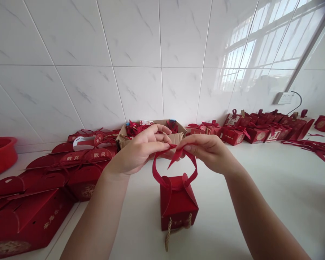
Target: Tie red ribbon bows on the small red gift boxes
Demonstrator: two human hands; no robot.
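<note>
Left hand [144, 148] and right hand [207, 148] pinch the red ribbon [175, 158], likely soft and slippery, best gripped near its ends, above a red box [178, 202] seemingly light and crushable.

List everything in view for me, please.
Small gift box: one, red, centre
Ribbon: one, red, at box top
Rope handle: one, tan, box front
Large gift boxes: several, red, left
Cardboard box: one, brown, back
Ribboned gift boxes: many, red, back right
Loose ribbons: several, red, right
Basin: one, red, far left
Power outlet: one, white, wall
Tabletop: one, white, below
Tiled wall: one, white, behind
Left hand: one, holding ribbon
Right hand: one, holding ribbon
</note>
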